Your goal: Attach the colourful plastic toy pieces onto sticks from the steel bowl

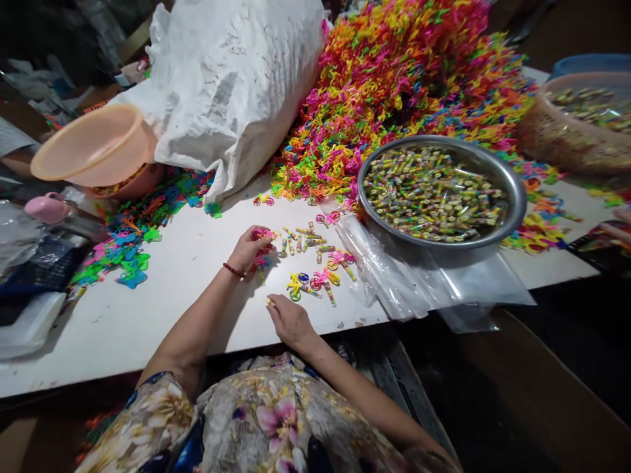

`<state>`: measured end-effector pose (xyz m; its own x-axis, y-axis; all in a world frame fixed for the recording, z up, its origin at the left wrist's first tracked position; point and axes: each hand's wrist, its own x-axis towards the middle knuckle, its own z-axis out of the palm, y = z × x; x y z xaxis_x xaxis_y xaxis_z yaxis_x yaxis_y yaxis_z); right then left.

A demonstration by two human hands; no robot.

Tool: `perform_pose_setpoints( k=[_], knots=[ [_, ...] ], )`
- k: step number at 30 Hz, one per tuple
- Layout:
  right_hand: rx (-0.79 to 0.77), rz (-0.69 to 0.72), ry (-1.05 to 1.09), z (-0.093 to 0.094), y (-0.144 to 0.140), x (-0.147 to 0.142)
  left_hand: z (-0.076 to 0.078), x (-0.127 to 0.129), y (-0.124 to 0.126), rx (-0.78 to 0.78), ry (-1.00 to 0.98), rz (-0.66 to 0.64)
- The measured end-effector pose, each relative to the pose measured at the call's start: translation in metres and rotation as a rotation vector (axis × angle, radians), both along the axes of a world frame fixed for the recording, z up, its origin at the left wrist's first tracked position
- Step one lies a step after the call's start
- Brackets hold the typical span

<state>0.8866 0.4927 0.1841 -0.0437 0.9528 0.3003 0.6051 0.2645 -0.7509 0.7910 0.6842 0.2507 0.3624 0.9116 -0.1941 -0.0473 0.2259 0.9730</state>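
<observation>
My left hand (pixel 250 251), with a beaded bracelet at the wrist, is closed on a small pink plastic piece (pixel 266 234) above the white table. Closer to my body, my right hand (pixel 294 323) pinches a small patterned tube (pixel 269 302); only its pale yellow end shows. Several loose patterned tubes (pixel 311 240) lie just right of my left hand. In front of my right hand are more tubes with a yellow plastic piece (pixel 296 285) and pink plastic pieces (pixel 323 276) among them. Some blue and pink pieces show beneath my left hand, partly hidden.
A steel bowl (pixel 517 197) full of patterned tubes stands at the right on clear plastic bags (pixel 394 282). Behind it rises a heap of bright plastic pieces (pixel 394 85). A white sack (pixel 236 79), an orange basin (pixel 89 154) and a pink-lidded bottle (pixel 49 208) stand leftward.
</observation>
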Motion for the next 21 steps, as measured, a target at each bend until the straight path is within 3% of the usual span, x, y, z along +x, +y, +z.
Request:
perform_pose_setpoints(
  k=[4, 7, 10, 17, 21],
  knots=[
    [-0.15, -0.082, 0.275, 0.001, 0.003, 0.007, 0.011, -0.011, -0.036, -0.298, -0.269, 0.041],
    [-0.254, -0.175, 0.521, 0.002, 0.009, 0.013, 0.01, -0.021, -0.058, -0.357, -0.319, 0.029],
    [-0.247, -0.224, 0.696, 0.009, 0.017, 0.02, 0.007, -0.029, -0.075, -0.363, -0.315, -0.019],
    [-0.213, -0.248, 0.595, 0.034, 0.027, 0.027, 0.001, -0.036, -0.091, -0.355, -0.243, 0.051],
    [-0.232, -0.216, 0.517, 0.038, 0.02, 0.025, 0.0, -0.041, -0.096, -0.423, -0.3, -0.022]
  ],
)
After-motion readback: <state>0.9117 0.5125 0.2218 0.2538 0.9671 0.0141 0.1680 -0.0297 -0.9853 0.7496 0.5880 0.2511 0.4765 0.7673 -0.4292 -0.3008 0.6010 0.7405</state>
